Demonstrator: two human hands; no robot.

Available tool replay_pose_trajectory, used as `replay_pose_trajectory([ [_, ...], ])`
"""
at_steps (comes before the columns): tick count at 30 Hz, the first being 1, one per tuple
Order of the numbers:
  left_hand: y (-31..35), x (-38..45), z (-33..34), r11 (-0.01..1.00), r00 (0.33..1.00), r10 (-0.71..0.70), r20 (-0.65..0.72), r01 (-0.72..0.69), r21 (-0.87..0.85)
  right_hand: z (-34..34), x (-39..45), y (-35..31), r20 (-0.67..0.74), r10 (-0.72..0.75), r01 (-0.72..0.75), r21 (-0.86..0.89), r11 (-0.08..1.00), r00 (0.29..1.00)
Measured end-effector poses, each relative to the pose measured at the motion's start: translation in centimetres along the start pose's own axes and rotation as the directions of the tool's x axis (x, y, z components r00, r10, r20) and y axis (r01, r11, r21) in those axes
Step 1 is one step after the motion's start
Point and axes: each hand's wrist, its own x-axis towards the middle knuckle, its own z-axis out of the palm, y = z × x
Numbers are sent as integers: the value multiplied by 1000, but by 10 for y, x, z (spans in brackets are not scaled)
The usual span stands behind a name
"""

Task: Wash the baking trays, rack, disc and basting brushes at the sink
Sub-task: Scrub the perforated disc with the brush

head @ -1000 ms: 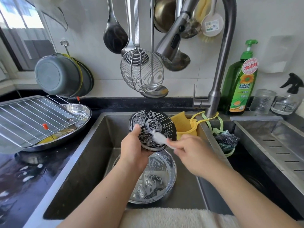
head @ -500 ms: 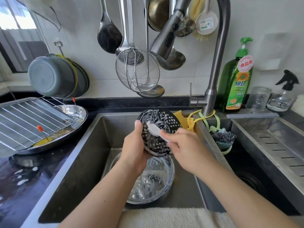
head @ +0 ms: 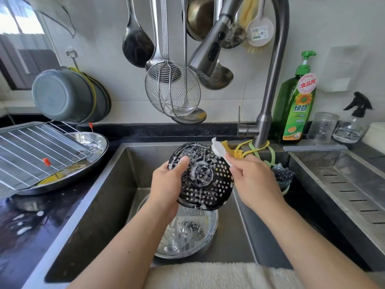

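My left hand (head: 166, 186) grips the left edge of a black perforated disc (head: 205, 180), thumb on its soapy face, holding it tilted over the sink (head: 108, 197). My right hand (head: 253, 181) pinches a white brush (head: 219, 152) whose tip sits at the disc's upper right rim. Below the disc a round metal tray (head: 187, 234) streaked with foam lies on the sink floor. On the left counter a wire rack (head: 35, 147) rests across another round metal tray (head: 62, 180) holding yellow residue.
The tap spout (head: 210, 53) hangs above the disc, with ladles and a wire skimmer (head: 173, 90) beside it on the wall. A green detergent bottle (head: 298, 107), a jar and a spray bottle stand at the right. A scourer (head: 283, 176) hangs on the sink divider. A towel (head: 218, 274) covers the front edge.
The white brush has swept from the middle of the disc up to its upper right rim. The disc has tipped so its face shows more fully.
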Motion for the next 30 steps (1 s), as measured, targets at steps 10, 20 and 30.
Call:
replay_pose_trajectory([
  [10,1,1,-2,989,995,97,30,-100,105,1,3,3,46,43,-44,24,999,998],
  [20,4,-1,-2,998,998,61,-3,-61,11,5,-11,-19,140,-126,112,105,988,982],
  [30,4,-3,0,994,996,92,19,-93,58,8,-10,-15,49,-88,82,115,990,995],
])
